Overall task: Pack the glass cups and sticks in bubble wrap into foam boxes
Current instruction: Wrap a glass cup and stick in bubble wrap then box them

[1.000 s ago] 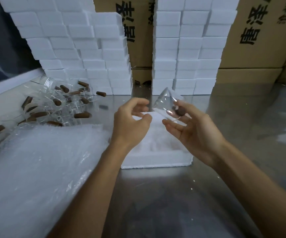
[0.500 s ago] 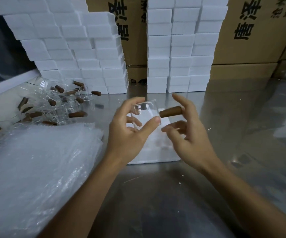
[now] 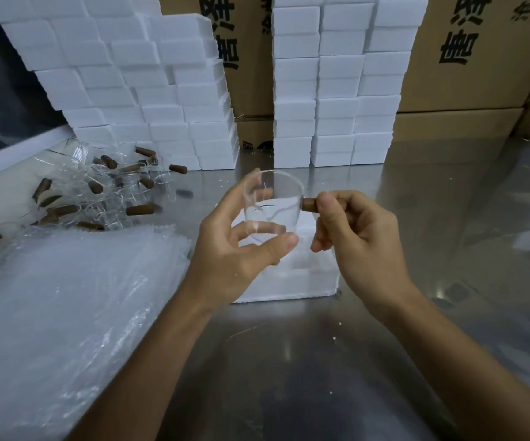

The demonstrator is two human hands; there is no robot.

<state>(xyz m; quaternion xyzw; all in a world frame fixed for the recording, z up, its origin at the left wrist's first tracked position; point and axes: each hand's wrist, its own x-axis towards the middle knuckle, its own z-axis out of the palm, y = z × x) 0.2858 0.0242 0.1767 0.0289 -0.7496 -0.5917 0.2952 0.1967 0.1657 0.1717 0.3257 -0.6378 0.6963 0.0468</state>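
A clear glass cup [image 3: 273, 206] is held above an open white foam box [image 3: 308, 278] on the steel table. My left hand [image 3: 241, 253] grips the cup's body between thumb and fingers. My right hand [image 3: 353, 230] curls round the brown wooden stick [image 3: 309, 204] that juts from the cup's right side; most of the stick is hidden in the fist. A stack of bubble wrap bags [image 3: 66, 310] lies at the left. Several more glass cups with brown sticks [image 3: 98, 192] are heaped at the back left.
Two tall stacks of white foam boxes [image 3: 149, 100] [image 3: 333, 90] stand at the back of the steel table [image 3: 321, 377], with cardboard cartons [image 3: 467, 58] behind them. A white ledge [image 3: 12, 154] runs along the left edge.
The cup passed from my right hand to my left. My right hand now closes round the stick at the cup's side, and the cup has turned more upright.
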